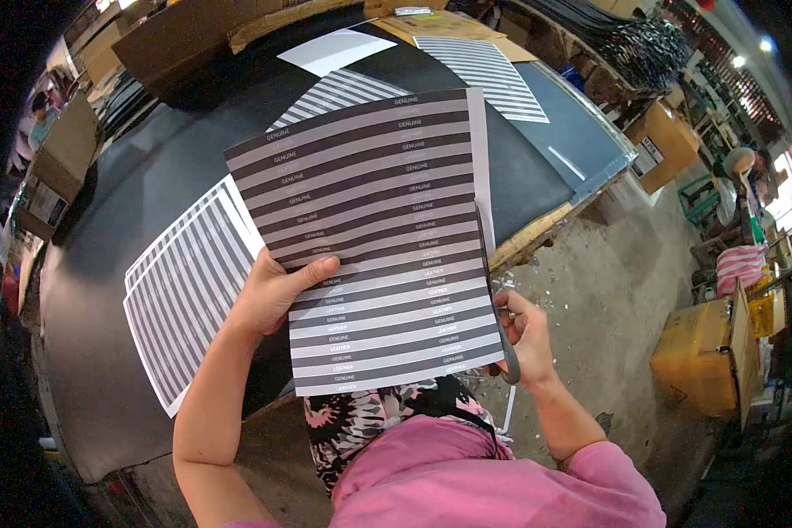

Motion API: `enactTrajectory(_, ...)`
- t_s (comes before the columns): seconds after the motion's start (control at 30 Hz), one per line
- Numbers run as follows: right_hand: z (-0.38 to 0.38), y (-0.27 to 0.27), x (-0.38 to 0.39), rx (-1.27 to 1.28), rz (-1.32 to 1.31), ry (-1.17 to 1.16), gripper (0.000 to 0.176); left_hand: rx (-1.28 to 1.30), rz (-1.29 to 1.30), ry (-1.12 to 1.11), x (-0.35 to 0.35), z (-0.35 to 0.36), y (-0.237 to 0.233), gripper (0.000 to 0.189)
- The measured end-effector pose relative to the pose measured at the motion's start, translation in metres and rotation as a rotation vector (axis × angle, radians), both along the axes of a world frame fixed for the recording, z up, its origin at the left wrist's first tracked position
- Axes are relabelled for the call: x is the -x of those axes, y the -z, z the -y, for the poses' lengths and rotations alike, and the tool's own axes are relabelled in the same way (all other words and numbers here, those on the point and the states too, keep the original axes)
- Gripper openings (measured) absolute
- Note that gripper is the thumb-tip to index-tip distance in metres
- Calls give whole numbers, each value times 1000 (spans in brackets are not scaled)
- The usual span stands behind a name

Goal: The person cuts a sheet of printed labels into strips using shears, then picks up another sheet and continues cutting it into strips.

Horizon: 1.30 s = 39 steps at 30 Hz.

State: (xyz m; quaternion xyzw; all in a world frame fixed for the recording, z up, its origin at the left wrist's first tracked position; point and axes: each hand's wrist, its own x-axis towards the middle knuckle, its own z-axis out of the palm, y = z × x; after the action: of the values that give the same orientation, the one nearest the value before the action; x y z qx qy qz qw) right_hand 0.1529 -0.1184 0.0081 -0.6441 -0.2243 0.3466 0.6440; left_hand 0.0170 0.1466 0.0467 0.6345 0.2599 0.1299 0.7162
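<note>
My left hand grips a sheet printed with black and grey stripes, its thumb lying on top and the other fingers hidden underneath. The stripes carry the small words "GENUINE" and "LEATHER". At the sheet's right edge, my right hand is closed round dark-handled scissors. Their long blade runs up along that edge, beside a plain white margin strip at the upper right. Left of the held sheet, a stack of striped sheets lies on the dark table.
More striped sheets and a white sheet lie at the table's far side. Cardboard boxes stand at the back and on the right, one box on the floor. Paper scraps litter the concrete floor. A person is at far left.
</note>
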Motion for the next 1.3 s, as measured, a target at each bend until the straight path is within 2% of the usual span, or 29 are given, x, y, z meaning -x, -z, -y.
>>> enactTrajectory(0.13, 0, -3, 2, 13, -68, 34, 44, -21, -7, 11, 0, 3, 0, 46)
enactTrajectory(0.2, -3, 0, 4, -109, 63, 76, 48, 6, -4, 4, -1, 6, -1, 47)
enactTrajectory(0.3, -5, -1, 4, -134, 65, 80, 48, 47, 3, -4, -1, 8, -1, 48)
enactTrajectory(0.93, -5, 4, -2, -72, 243, 43, 38, 71, 37, 1, 0, 3, 2, 49)
enactTrajectory(1.0, -2, 7, -3, -7, 305, 55, 37, 75, 45, -4, 0, 4, 1, 48)
enactTrajectory(1.13, -7, 1, 2, -57, 265, 104, 37, 89, 37, 3, 0, 3, 1, 47)
enactTrajectory(1.3, -2, 5, 1, 0, 258, 107, 37, 89, 20, 7, 0, 2, 1, 48)
